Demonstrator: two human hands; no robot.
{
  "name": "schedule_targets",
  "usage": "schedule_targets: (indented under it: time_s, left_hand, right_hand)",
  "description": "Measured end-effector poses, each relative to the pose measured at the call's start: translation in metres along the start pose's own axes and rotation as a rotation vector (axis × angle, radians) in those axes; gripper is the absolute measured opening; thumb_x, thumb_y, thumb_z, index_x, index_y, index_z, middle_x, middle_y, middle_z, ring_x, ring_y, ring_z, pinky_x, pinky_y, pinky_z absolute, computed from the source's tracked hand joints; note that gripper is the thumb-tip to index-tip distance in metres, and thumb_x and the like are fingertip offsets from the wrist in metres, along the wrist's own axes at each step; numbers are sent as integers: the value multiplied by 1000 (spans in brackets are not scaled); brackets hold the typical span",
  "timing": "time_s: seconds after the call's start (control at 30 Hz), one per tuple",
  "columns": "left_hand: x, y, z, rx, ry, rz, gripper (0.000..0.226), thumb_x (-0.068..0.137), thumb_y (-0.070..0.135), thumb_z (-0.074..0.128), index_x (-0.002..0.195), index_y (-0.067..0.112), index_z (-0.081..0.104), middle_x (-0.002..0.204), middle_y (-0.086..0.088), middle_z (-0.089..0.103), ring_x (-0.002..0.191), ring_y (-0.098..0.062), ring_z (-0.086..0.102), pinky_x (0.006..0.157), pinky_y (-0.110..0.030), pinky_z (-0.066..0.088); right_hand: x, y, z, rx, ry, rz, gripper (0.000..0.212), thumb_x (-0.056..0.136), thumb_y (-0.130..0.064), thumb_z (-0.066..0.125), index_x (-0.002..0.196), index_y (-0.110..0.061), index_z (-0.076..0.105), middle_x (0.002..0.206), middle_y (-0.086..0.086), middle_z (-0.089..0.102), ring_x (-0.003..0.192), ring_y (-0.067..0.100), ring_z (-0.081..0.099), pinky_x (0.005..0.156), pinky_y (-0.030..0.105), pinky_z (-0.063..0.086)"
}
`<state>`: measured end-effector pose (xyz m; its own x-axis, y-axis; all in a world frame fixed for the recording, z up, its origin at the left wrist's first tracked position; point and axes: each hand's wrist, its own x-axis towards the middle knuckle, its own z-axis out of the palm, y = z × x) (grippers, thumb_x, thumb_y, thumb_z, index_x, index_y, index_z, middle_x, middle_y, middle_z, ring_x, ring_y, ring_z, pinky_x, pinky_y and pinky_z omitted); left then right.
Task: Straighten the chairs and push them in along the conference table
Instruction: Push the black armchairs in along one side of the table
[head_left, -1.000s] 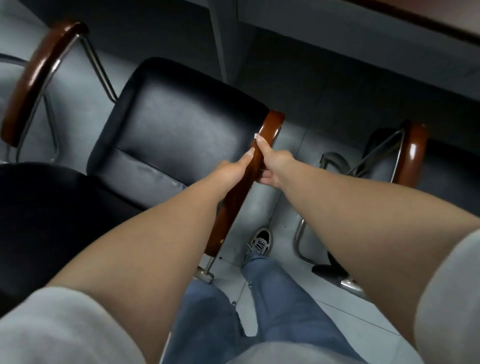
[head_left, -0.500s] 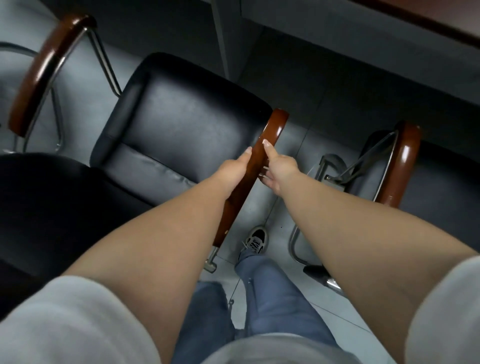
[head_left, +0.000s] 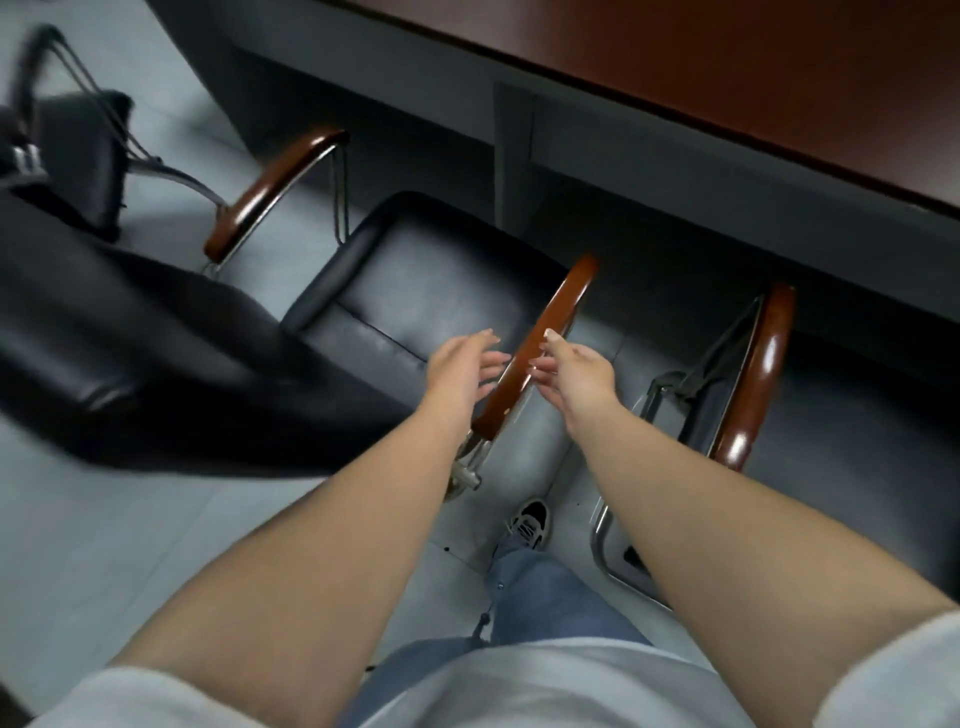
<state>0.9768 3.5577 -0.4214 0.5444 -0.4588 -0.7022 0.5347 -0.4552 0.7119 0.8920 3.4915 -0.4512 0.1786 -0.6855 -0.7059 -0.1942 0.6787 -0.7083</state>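
A black leather chair (head_left: 431, 291) with brown wooden armrests stands in front of me, its seat reaching under the conference table (head_left: 727, 78). Its right armrest (head_left: 550, 332) runs between my two hands. My left hand (head_left: 465, 364) hovers just left of that armrest with fingers spread and relaxed, holding nothing. My right hand (head_left: 574, 364) is just right of it, fingers loose, thumb tip close to the wood. The chair's other armrest (head_left: 275, 192) shows at upper left.
A second black chair (head_left: 831, 441) with a wooden armrest (head_left: 756, 379) stands to the right, partly under the table. A third chair (head_left: 67, 156) is at far left. My shoe (head_left: 530, 519) and jeans are on the grey tiled floor between the chairs.
Both hands have let go of the chair's right armrest and opened beside it. The chair has slid forward toward the table, and the view has pulled back to show the tabletop.
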Motion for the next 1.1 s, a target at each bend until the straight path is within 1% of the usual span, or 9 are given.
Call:
schedule_targets:
  time_s: [0.07,0.13,0.23,0.37,0.5,0.57,0.63,0.77,1.1]
  left_hand:
    - [-33,-12,-22,-8,-11,68,18,94,19,51,77,17,57,67,0,60,49,-3,56,47,-13,45]
    - [-61,-31,-46,14,-30,132,18,94,20,51,78,17,58,66,1,60,53,-5,57,51,-15,44]
    - [-99,-69,-84,37,9,146,15,91,18,54,77,17,60,66,0,61,63,-11,55,60,-20,44]
    - [-151,-114,-151,-136,113,79,17,92,15,52,78,14,61,66,-2,63,64,-12,57,62,-21,43]
    - [-192,-131,-224,-289,254,97,14,92,16,49,90,10,62,70,-3,63,66,-13,57,65,-22,43]
    - [-206,-134,-249,-342,296,120,17,92,17,47,97,9,61,74,-4,62,68,-13,57,66,-23,44]
    - [-219,-137,-280,-398,344,154,16,92,17,46,90,11,61,75,-4,64,67,-13,58,67,-23,46]
    - [-232,-137,-322,-499,421,194,19,92,16,46,79,14,60,74,-3,63,68,-13,59,69,-24,46]
    - [-190,-137,-443,-571,591,158,22,93,22,46,81,14,62,77,-1,66,76,-14,61,69,-24,47]
  right_hand:
    - [-34,17,1,-1,-17,-55,19,93,-27,56,94,-9,61,81,7,63,75,17,61,72,23,52]
    - [-71,40,4,14,-34,-92,17,93,-26,56,83,-12,60,76,6,62,69,15,60,73,26,52]
    - [-115,78,5,68,-81,-90,24,95,-20,53,74,-9,56,60,4,53,49,10,51,57,22,45]
    - [-169,126,14,-106,-118,-58,19,96,-22,50,83,-10,58,61,3,55,60,15,53,72,30,50]
    - [-217,171,57,-254,-254,-51,22,96,-23,50,85,-6,58,64,7,53,56,16,50,58,24,45]
    - [-235,181,78,-313,-316,-61,24,96,-24,51,80,-7,57,66,7,54,56,15,49,60,24,45]
    - [-259,190,100,-395,-376,-82,23,95,-26,52,78,-12,58,68,5,56,60,13,52,63,23,47]
    - [-282,195,137,-408,-467,-107,23,95,-27,54,80,-10,59,70,6,59,62,14,57,65,22,51]
    - [-284,232,279,-474,-639,-64,28,94,-27,54,75,-7,58,68,10,58,60,18,56,68,27,51]
